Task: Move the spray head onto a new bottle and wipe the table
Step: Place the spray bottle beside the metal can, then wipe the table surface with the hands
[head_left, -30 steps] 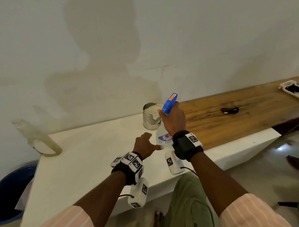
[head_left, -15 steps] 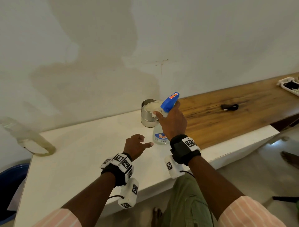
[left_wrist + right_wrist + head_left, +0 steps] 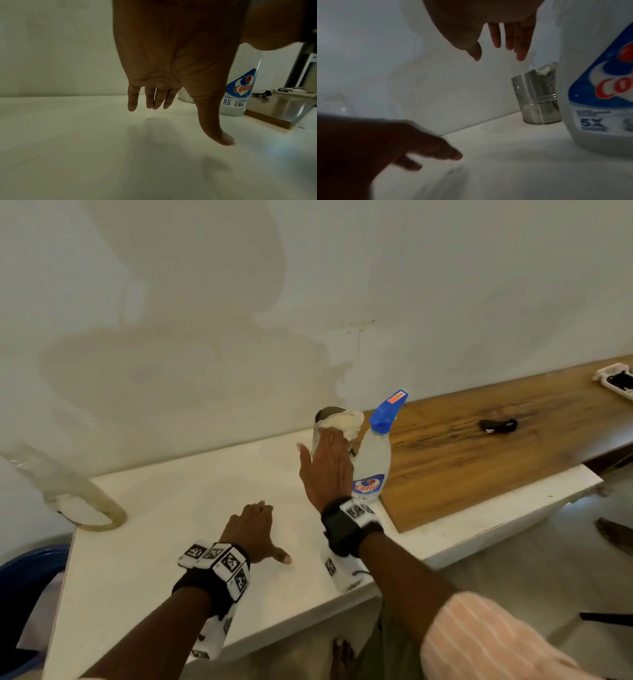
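Note:
The clear bottle point(image 3: 371, 470) with a blue spray head point(image 3: 388, 412) stands upright on the white table point(image 3: 171, 508), beside the wooden board's edge. Its label also shows in the wrist views point(image 3: 239, 93) point(image 3: 599, 83). My right hand point(image 3: 325, 463) is off the bottle, fingers straight, reaching toward the steel can point(image 3: 323, 433) that holds a white cloth point(image 3: 344, 422); in the right wrist view the right hand point(image 3: 501, 44) is spread and empty above the can point(image 3: 539, 98). My left hand point(image 3: 255, 530) hovers low over the table, fingers relaxed and empty, as the left wrist view point(image 3: 154, 100) confirms.
A wooden board point(image 3: 496, 446) covers the table's right part, with a small black object point(image 3: 498, 425) and a white tray point(image 3: 616, 376) on it. An empty clear bottle point(image 3: 65, 494) lies at the table's far left corner. A blue bin point(image 3: 20, 577) stands on the floor at left.
My right hand let go of the spray bottle, which now stands on the table, and moved left toward the steel can. The left hand drew back toward the near edge.

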A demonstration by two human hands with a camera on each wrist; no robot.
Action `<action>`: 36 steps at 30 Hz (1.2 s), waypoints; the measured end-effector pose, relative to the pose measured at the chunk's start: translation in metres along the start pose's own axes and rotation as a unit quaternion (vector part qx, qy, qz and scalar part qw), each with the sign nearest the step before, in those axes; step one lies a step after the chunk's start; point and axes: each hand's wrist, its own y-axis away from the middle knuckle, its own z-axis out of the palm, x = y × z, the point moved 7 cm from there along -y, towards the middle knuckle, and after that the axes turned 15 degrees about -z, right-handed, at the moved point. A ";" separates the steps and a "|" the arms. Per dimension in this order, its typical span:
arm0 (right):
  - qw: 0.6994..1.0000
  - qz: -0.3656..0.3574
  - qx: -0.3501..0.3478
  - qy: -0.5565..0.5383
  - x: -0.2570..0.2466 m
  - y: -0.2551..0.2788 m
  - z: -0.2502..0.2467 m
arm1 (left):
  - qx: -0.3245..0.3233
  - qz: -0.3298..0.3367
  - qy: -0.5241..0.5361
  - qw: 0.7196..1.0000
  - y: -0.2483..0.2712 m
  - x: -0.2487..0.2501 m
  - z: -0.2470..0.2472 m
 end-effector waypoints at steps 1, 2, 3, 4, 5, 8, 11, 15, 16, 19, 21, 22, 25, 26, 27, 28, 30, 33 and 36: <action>0.999 0.033 -0.018 0.032 0.007 -0.014 0.010 | -0.003 -0.002 0.000 1.000 -0.001 -0.003 0.002; 0.996 0.070 -0.026 0.057 0.014 -0.027 0.016 | -0.003 -0.002 0.011 1.000 -0.002 -0.006 0.004; 0.990 0.121 -0.031 0.064 0.024 -0.036 0.021 | -0.001 -0.001 0.028 1.000 -0.003 -0.009 0.006; 0.982 0.176 -0.031 0.056 0.035 -0.043 0.024 | 0.006 0.004 0.051 0.999 -0.003 -0.011 0.006; 0.972 0.227 -0.031 0.043 0.045 -0.046 0.025 | 0.021 0.009 0.080 0.997 -0.003 -0.012 0.006; 0.958 0.285 -0.033 0.025 0.061 -0.053 0.028 | 0.069 0.017 0.158 0.985 -0.001 -0.019 -0.001; 0.946 0.321 -0.033 0.001 0.076 -0.056 0.033 | 0.085 0.006 0.202 0.976 -0.004 -0.032 -0.004; 0.953 0.298 0.010 0.051 0.080 -0.063 0.030 | 0.076 -0.019 0.228 0.970 -0.010 -0.052 -0.003; 0.958 0.280 0.012 0.058 0.077 -0.064 0.030 | 0.074 -0.023 0.232 0.970 -0.011 -0.055 -0.004; 0.971 0.226 0.063 0.038 0.059 -0.067 0.032 | 0.072 -0.037 0.240 0.967 -0.014 -0.064 -0.006; 0.982 0.128 0.138 0.012 0.034 -0.073 0.035 | 0.069 -0.051 0.240 0.967 -0.017 -0.070 -0.008; 0.985 0.060 0.160 0.005 0.015 -0.076 0.037 | 0.066 -0.058 0.237 0.968 -0.020 -0.073 -0.009; 0.990 -0.106 0.098 0.004 -0.040 -0.073 0.062 | 0.054 -0.075 0.216 0.972 -0.029 -0.084 -0.017; 0.990 -0.136 0.040 0.007 -0.051 -0.063 0.079 | 0.050 -0.078 0.202 0.975 -0.031 -0.088 -0.020; 0.987 -0.159 -0.031 0.003 -0.058 -0.049 0.097 | 0.044 -0.080 0.186 0.978 -0.034 -0.091 -0.023; 0.976 -0.182 -0.120 -0.006 -0.063 -0.031 0.119 | 0.036 -0.080 0.165 0.982 -0.037 -0.093 -0.024; 0.938 -0.217 -0.270 -0.019 -0.066 0.008 0.146 | 0.019 -0.076 0.117 0.990 -0.044 -0.095 -0.025; 0.951 -0.189 -0.240 -0.042 -0.052 0.025 0.144 | 0.003 -0.072 0.058 0.996 -0.055 -0.098 -0.024; 0.961 -0.140 -0.239 0.015 -0.030 0.027 0.147 | 0.004 -0.070 0.006 0.998 -0.065 -0.097 -0.025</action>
